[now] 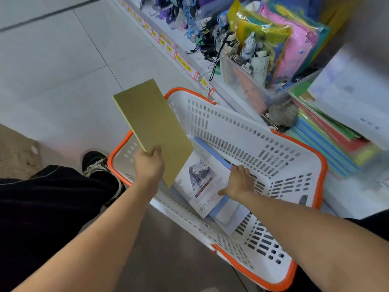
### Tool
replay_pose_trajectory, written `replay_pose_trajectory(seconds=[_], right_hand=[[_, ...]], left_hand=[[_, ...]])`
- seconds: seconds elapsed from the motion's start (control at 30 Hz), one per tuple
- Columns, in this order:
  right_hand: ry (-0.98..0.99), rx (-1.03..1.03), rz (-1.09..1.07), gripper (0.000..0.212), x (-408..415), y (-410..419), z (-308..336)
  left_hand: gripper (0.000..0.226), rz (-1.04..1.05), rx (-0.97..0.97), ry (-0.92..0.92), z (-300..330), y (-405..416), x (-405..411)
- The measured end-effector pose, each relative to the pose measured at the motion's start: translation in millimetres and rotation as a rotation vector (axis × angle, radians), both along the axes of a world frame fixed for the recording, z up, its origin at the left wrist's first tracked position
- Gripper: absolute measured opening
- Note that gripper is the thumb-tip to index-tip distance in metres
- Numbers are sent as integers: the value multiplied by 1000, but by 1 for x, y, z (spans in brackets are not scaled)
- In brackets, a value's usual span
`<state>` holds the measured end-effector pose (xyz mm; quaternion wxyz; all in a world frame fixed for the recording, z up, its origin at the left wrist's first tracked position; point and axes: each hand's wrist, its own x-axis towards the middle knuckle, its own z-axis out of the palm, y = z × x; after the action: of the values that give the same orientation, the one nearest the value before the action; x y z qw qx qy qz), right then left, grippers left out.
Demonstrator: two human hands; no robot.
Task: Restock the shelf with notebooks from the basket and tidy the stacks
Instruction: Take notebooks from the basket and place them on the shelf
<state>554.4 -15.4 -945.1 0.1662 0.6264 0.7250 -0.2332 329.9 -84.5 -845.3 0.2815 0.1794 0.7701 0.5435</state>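
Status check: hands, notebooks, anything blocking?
Left hand grips olive notebook, lifted above basket. Right hand grasps mountain-cover notebook inside basket. No obstruction seen.

- A notebook (151,127) is held above the basket's (248,131) left rim.
- More notebooks (202,182) are stacked inside the basket.
- The shelf (231,89) is set right of the basket.

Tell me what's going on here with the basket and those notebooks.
A person is unloading a white basket with an orange rim beside a stationery shelf. The left hand holds an olive-green notebook up over the basket. The right hand reaches inside, resting on a white notebook with a mountain picture that lies on blue ones. Nothing has reached the shelf stacks yet.
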Motion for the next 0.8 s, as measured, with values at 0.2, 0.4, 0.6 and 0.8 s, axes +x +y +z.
replay_pose_trajectory(seconds=[0.2,0.4,0.6,0.8], right_hand=[[86,-183,-227,77,8,14,0],[354,-172,-351,55,12,5,-5],[259,-94,-149,55,16,5,2],[109,-124,-224,58,1,10,12]], left_hand=[[17,-29,-17,48,4,1,4],[23,21,-12,30,11,-1,0],[23,-6,-5,-10,11,-9,0],[16,-13,-29,-23,8,-13,-5]])
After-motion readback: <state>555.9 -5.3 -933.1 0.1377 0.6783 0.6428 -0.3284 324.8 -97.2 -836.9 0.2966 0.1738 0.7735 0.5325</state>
